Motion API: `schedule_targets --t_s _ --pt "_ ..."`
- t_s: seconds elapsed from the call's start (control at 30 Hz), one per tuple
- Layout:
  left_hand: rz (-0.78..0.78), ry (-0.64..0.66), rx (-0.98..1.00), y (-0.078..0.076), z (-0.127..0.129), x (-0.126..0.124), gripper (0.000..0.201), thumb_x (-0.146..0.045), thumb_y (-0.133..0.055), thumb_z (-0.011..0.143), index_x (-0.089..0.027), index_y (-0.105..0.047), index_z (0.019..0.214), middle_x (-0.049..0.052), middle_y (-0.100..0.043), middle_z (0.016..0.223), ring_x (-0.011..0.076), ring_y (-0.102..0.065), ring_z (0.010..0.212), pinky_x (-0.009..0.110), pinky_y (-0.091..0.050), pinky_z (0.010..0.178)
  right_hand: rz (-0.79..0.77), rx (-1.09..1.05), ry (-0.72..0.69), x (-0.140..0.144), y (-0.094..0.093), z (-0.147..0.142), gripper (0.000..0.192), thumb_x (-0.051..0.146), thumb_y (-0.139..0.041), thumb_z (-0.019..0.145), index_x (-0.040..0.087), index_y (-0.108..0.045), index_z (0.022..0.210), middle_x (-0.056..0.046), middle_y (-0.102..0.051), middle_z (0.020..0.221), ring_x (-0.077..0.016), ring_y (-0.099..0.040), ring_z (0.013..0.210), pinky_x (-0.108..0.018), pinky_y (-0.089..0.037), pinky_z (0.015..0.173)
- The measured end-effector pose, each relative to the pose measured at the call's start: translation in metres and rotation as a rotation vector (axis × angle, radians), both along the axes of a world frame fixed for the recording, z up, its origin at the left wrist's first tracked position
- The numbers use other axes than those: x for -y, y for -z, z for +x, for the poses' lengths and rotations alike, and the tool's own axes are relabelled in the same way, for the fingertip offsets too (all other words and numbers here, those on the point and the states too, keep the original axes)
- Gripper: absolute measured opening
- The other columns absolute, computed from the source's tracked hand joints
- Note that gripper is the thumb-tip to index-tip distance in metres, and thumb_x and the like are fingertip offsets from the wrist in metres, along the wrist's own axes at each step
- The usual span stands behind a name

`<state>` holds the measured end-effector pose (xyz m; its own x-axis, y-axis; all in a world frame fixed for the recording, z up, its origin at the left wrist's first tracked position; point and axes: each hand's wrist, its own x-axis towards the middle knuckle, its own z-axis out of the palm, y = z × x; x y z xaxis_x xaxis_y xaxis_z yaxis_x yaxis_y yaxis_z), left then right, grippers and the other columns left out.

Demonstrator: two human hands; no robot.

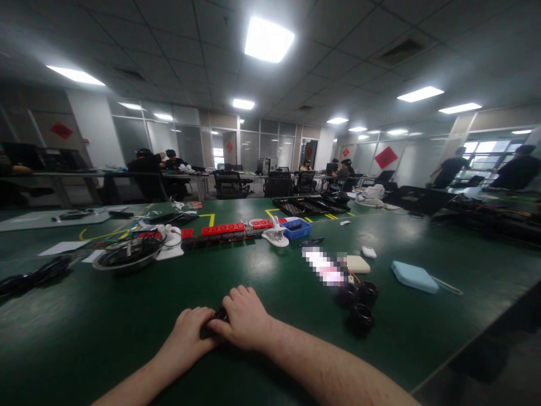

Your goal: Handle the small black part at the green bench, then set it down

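My left hand (189, 332) and my right hand (243, 318) meet low in the view, over the near part of the green tabletop. Between them a small black object (220, 314) shows only in part. The fingers of both hands curl around it, and its kind is hidden. To the right of my right hand stand three round black pieces (361, 320), apart from it. A cream-coloured case (357, 264) lies just behind those pieces, beside a blurred-out bright patch.
A light blue case with a strap (415, 276) and a small white case (368, 252) lie right. Farther back are a blue bin (296, 228), a white stand (276, 235) and red blocks (224, 228). A metal bowl (101, 262) with black cables sits left. People work in the background.
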<state>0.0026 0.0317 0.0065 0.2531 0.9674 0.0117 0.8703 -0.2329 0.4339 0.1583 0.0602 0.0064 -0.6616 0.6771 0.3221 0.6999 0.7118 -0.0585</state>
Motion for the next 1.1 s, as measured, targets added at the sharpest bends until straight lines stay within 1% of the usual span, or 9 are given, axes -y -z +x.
schedule_targets --t_s 0.17,0.3,0.4,0.53,0.7,0.83,0.97,1.1 --pt "-0.023 -0.008 -0.002 -0.0021 -0.0003 0.0002 0.023 -0.039 -0.050 0.069 -0.019 -0.058 0.077 0.002 -0.061 0.086 0.0207 -0.054 0.083 0.034 -0.038 0.079 -0.062 -0.057 0.020 0.0032 0.0016 -0.0014 0.035 0.049 -0.043 0.080 0.015 -0.051 0.085 -0.008 -0.052 0.085 -0.0219 -0.047 0.078 -0.036 -0.040 0.067" --pt "-0.038 -0.017 0.006 -0.0016 -0.0013 -0.0007 0.024 -0.038 -0.051 0.068 -0.018 -0.059 0.078 0.004 -0.061 0.090 0.0224 -0.054 0.087 0.036 -0.038 0.081 -0.089 -0.093 0.030 0.0052 0.0016 -0.0017 0.032 0.045 -0.050 0.077 0.015 -0.050 0.088 -0.007 -0.051 0.087 -0.0213 -0.047 0.079 -0.035 -0.040 0.067" --pt "-0.058 -0.014 0.025 -0.0015 -0.0010 0.0000 0.026 -0.040 -0.052 0.068 -0.020 -0.059 0.083 0.003 -0.061 0.092 0.0228 -0.053 0.090 0.035 -0.037 0.082 -0.101 -0.108 0.026 0.0049 0.0016 -0.0020 0.032 0.045 -0.050 0.077 0.015 -0.049 0.087 -0.007 -0.050 0.087 -0.0206 -0.047 0.078 -0.034 -0.040 0.066" --pt "-0.048 0.012 0.020 -0.0025 0.0008 0.0017 0.024 -0.040 -0.050 0.070 -0.021 -0.058 0.081 0.002 -0.061 0.089 0.0213 -0.053 0.086 0.034 -0.037 0.080 -0.103 -0.134 0.004 0.0025 0.0004 -0.0006 0.029 0.044 -0.052 0.076 0.015 -0.051 0.082 -0.005 -0.051 0.084 -0.0193 -0.047 0.077 -0.031 -0.038 0.066" --pt "-0.024 0.022 -0.007 -0.0022 0.0015 0.0018 0.021 -0.039 -0.049 0.071 -0.021 -0.057 0.075 0.001 -0.059 0.083 0.0200 -0.052 0.082 0.033 -0.037 0.078 -0.111 -0.148 -0.075 -0.0002 -0.0027 0.0032 0.024 0.039 -0.054 0.076 0.016 -0.054 0.082 -0.003 -0.053 0.080 -0.0178 -0.047 0.077 -0.029 -0.036 0.067" --pt "-0.005 0.018 -0.018 -0.0005 0.0010 0.0014 0.021 -0.039 -0.051 0.070 -0.020 -0.057 0.075 0.001 -0.059 0.081 0.0199 -0.052 0.080 0.033 -0.037 0.077 -0.113 -0.155 -0.144 -0.0013 -0.0033 0.0055 0.020 0.030 -0.055 0.075 0.017 -0.057 0.089 -0.002 -0.055 0.080 -0.0168 -0.047 0.078 -0.028 -0.035 0.068" --pt "-0.002 0.011 -0.006 -0.0001 0.0007 0.0007 0.022 -0.040 -0.051 0.070 -0.021 -0.057 0.075 0.001 -0.060 0.082 0.0197 -0.053 0.080 0.032 -0.037 0.076 -0.074 -0.135 -0.204 -0.0020 -0.0028 0.0070 0.024 0.024 -0.054 0.074 0.020 -0.058 0.097 -0.001 -0.055 0.081 -0.0164 -0.047 0.078 -0.027 -0.034 0.070" --pt "0.004 0.026 0.002 0.0004 -0.0002 -0.0008 0.018 -0.034 -0.053 0.068 -0.022 -0.059 0.081 0.000 -0.062 0.085 0.0193 -0.053 0.082 0.031 -0.036 0.079 -0.080 -0.145 -0.239 -0.0024 -0.0002 0.0071 0.023 0.027 -0.053 0.077 0.021 -0.059 0.098 -0.001 -0.055 0.083 -0.0161 -0.047 0.079 -0.028 -0.034 0.072"
